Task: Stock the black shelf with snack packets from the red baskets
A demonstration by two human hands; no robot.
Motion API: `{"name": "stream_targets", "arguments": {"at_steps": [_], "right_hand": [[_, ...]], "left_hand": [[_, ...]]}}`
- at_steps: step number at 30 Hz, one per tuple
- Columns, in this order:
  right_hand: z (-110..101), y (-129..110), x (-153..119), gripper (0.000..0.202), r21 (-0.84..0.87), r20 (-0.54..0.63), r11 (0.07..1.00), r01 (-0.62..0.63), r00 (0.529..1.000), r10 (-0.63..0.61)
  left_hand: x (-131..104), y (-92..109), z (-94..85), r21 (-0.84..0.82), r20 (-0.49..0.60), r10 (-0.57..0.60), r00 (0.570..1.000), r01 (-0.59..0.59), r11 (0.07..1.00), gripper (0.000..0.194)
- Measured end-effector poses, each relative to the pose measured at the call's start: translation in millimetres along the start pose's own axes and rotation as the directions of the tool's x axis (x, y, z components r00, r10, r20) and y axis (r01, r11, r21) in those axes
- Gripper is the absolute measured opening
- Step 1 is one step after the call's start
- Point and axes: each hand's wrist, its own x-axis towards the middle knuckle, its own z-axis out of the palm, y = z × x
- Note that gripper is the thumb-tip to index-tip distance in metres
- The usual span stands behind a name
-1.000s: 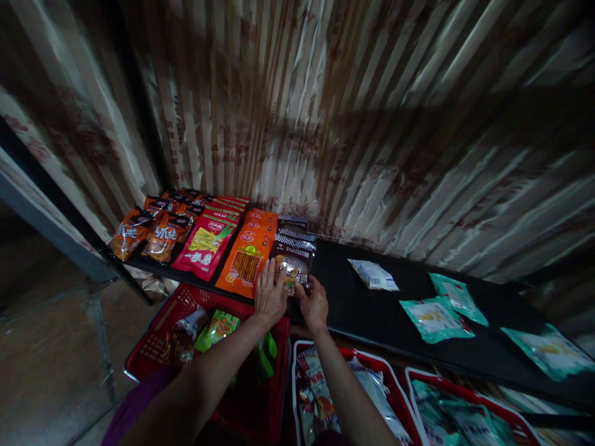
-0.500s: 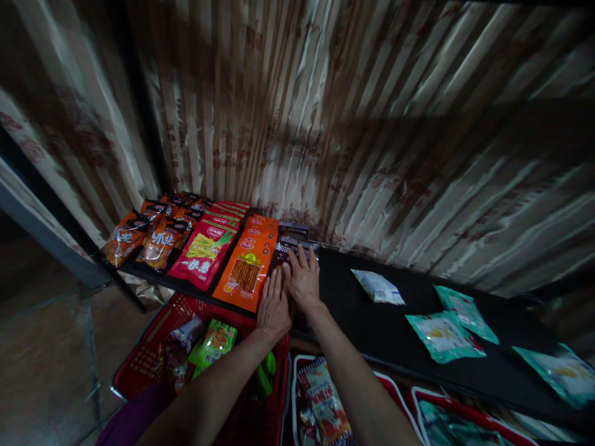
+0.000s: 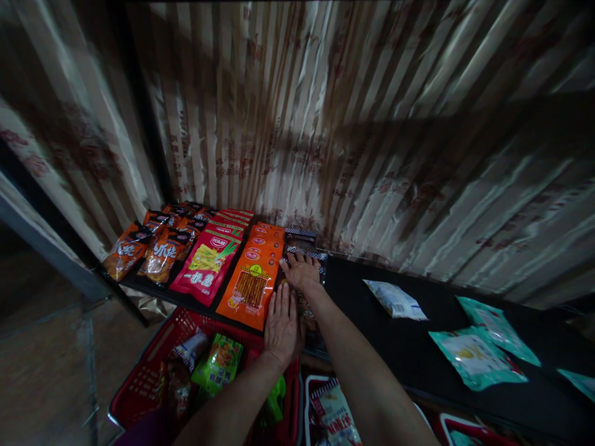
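Observation:
Dark packets with a checkered top edge (image 3: 300, 237) lie in a row on the black shelf (image 3: 346, 291), right of the orange packets (image 3: 251, 285). My right hand (image 3: 301, 272) rests flat on the upper part of the front dark packet, fingers spread. Nearer the shelf edge, my left hand (image 3: 282, 325) lies along the left side of that dark packet, beside the orange one, its fingers stretched out. Neither hand is closed on anything. The dark packet's lower part is partly hidden by my hands.
Red packets (image 3: 207, 263) and orange-black packets (image 3: 162, 254) line the shelf's left. A white-blue packet (image 3: 395, 300) and teal packets (image 3: 478, 357) lie to the right. Below are a red basket (image 3: 153, 347) with snacks and white-rimmed baskets (image 3: 307, 409). A striped sheet (image 3: 297, 124) hangs behind.
The view has shifted, so the shelf items sit lower and the right-hand ones farther right. My right hand has its fingers more spread and bent leftward over the dark packet.

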Motion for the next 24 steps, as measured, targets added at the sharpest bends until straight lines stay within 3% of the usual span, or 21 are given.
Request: {"name": "stream_targets", "arguments": {"at_steps": [9,12,14,18,24], "right_hand": [[8,3,3,0.059,0.042,-0.011,0.999,-0.009,1.000,0.010],[0,5,-2,0.055,0.135,-0.160,0.991,0.018,0.987,0.004],[-7,9,-9,0.052,0.195,-0.321,0.979,0.067,0.947,-0.001],[-14,24,-39,0.050,0.326,-0.530,0.942,0.078,0.840,0.114],[12,46,-111,0.058,0.571,-0.463,0.821,-0.035,0.812,0.356]], "left_hand": [[-2,0,3.2,0.009,-0.033,0.009,0.999,-0.009,1.000,0.060],[-2,0,1.3,0.019,-0.018,0.017,1.000,-0.017,1.000,0.059],[-2,1,-1.9,0.023,0.002,0.006,1.000,-0.006,1.000,0.057],[0,3,-10.1,0.009,0.015,-0.013,1.000,0.012,1.000,0.056],[-2,4,-16.0,-0.020,0.001,-0.020,1.000,0.020,1.000,0.056]]}}
